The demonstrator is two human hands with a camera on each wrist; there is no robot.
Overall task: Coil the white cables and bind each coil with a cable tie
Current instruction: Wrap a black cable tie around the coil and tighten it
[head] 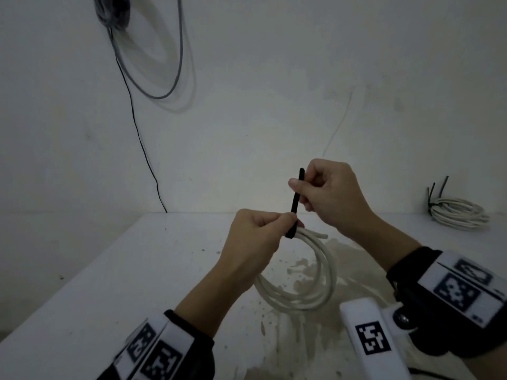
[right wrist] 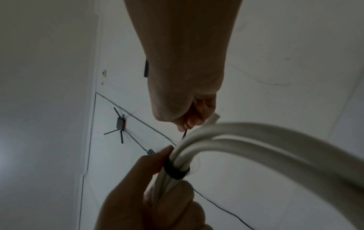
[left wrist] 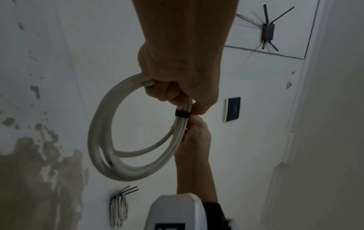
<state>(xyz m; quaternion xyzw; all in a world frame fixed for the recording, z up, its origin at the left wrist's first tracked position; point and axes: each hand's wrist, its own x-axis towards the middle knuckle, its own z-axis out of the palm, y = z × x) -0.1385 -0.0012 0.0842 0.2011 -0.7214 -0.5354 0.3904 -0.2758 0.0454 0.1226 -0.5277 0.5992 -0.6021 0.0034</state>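
A coil of white cable (head: 304,286) hangs from my left hand (head: 282,219) above the white table (head: 137,270). That hand grips the top of the coil (left wrist: 110,140), fingers curled round the strands. A black cable tie (head: 295,204) is looped round the bundle just beside the fingers, and the loop (left wrist: 182,114) sits snug on the strands (right wrist: 175,171). The tie's tail stands up from it. My right hand (head: 303,182) pinches that tail between thumb and fingers, above and right of the left hand. One loose cable end (head: 321,235) sticks out to the right.
A second white coil (head: 461,215), bound with black ties, lies at the table's back right. A grey cable loop (head: 164,78) and a thin black wire (head: 140,138) hang on the wall behind. A brownish stain (head: 310,270) marks the table under the coil.
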